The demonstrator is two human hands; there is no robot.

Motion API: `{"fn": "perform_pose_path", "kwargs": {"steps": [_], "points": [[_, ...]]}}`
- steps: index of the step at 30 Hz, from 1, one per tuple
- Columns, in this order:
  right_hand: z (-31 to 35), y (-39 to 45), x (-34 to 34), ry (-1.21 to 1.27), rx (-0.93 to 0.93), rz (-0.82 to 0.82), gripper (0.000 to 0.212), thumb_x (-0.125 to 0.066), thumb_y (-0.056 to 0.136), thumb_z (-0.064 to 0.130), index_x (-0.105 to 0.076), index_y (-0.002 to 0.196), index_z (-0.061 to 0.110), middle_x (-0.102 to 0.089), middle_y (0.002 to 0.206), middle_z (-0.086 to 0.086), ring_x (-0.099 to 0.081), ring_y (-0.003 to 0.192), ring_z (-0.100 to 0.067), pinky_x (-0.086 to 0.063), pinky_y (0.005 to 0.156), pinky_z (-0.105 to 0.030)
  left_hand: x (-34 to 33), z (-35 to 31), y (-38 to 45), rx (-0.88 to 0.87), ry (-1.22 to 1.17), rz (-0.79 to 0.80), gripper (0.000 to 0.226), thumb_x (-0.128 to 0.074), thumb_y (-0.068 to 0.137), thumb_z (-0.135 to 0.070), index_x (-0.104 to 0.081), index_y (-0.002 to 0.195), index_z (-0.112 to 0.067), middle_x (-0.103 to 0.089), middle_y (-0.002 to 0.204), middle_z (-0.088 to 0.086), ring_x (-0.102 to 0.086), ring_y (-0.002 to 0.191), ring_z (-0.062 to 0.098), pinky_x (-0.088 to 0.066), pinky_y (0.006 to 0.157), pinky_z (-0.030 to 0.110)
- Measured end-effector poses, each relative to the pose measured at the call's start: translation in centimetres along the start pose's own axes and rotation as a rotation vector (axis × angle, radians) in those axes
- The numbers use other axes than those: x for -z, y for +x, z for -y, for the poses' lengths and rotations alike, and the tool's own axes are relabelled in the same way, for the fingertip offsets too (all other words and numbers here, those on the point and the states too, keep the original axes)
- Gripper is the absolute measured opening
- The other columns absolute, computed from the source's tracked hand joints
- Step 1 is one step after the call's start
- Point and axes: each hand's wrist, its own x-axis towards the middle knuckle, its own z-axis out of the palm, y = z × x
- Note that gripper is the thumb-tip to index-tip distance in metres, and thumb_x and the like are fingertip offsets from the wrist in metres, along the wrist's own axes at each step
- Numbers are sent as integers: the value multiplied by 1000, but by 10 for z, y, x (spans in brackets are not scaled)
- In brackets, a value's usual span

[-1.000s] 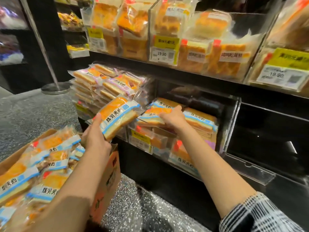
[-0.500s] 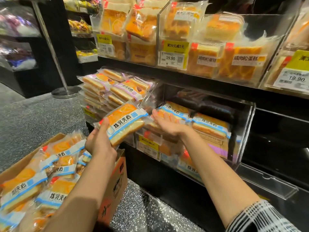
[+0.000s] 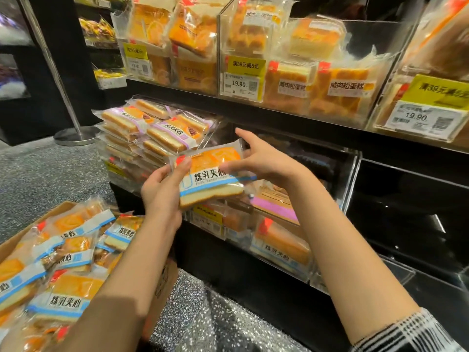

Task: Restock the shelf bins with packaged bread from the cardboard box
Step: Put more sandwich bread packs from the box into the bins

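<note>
So you've got one bread packet (image 3: 212, 177) up in front of the lower shelf bin (image 3: 351, 179), held between both hands. Your left hand (image 3: 162, 193) grips its left end, thumb lying over the top near the red tab and fingers tucked underneath. Your right hand (image 3: 262, 161) pinches the right edge with the thumb on the blue label band, and the index finger sticks up free. The packet's tilted, bread edge facing you, hovering just above the packets already in that clear bin. The cardboard box (image 3: 162, 280) sits on the speckled floor (image 3: 38, 174) at your lower left, heaped with the same blue-label packets. The purple-label packets (image 3: 162, 130) are piled in the neighbouring bin to the left.
</note>
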Motion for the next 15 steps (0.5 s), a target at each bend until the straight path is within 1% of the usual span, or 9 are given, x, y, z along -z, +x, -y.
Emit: {"fn": "perform_pose_path", "kwargs": {"steps": [2,4,6,7,9,10,11,13,15], "points": [[-1,-9,19,-31,-42,-31,104,-83,71,18,-19,151,29,-43,145,-10,-50,126,-25,-51,93,-37,-14,4,-4,39,38,114,32,-74,79,-19,-64,107,-7,-73,94,14,-72,76,22,-59,70,46],[-3,-23,38,-150,-78,-63,92,-81,73,15,-30,148,30,-43,143,-7,-50,119,-20,-49,79,-27,-27,10,-8,60,98,220,18,-70,84,-15,-63,100,-11,-72,98,13,-71,80,22,-60,67,38],[-5,-34,54,-259,-154,-112,80,-77,78,12,-37,144,30,-43,137,-3,-49,105,-17,-48,68,-23,-39,19,-7,18,261,283,23,-67,84,-8,-60,106,-14,-69,102,10,-69,84,21,-56,67,31],[-7,-38,60,-249,-205,-141,77,-74,81,9,-37,144,29,-43,132,-3,-50,97,-18,-50,65,-25,-44,25,-5,-33,373,304,32,-67,83,-8,-58,112,-15,-68,102,8,-68,88,21,-56,73,33],[-16,-44,68,-201,-329,-184,71,-67,86,1,-36,146,23,-41,125,-6,-53,90,-22,-56,75,-38,-51,35,-5,-168,563,359,48,-68,79,-11,-52,124,-16,-68,101,8,-66,95,22,-53,89,38],[-21,-46,69,-251,-377,-204,66,-63,88,-1,-37,145,17,-43,125,-9,-55,94,-27,-55,82,-42,-53,40,-6,-232,634,398,51,-66,80,-8,-50,128,-15,-67,104,8,-66,99,22,-51,93,39],[-26,-46,70,-388,-406,-222,57,-61,89,0,-42,142,12,-47,124,-12,-57,100,-31,-54,85,-42,-55,44,-6,-307,733,438,52,-63,81,-5,-50,130,-15,-66,105,6,-64,102,22,-49,96,39],[-35,-45,67,-689,-452,-213,45,-62,87,7,-53,131,5,-54,122,-15,-56,113,-33,-49,84,-36,-60,52,-9,-488,1080,522,42,-62,84,-13,-57,125,-22,-67,107,1,-60,108,21,-43,101,41],[-42,-41,59,-884,-505,-176,47,-65,85,16,-53,130,7,-41,136,-19,-42,126,-35,-42,94,-38,-61,53,-13,-624,1413,544,25,-57,90,-29,-66,114,-27,-67,111,2,-55,114,23,-29,111,43]]}}
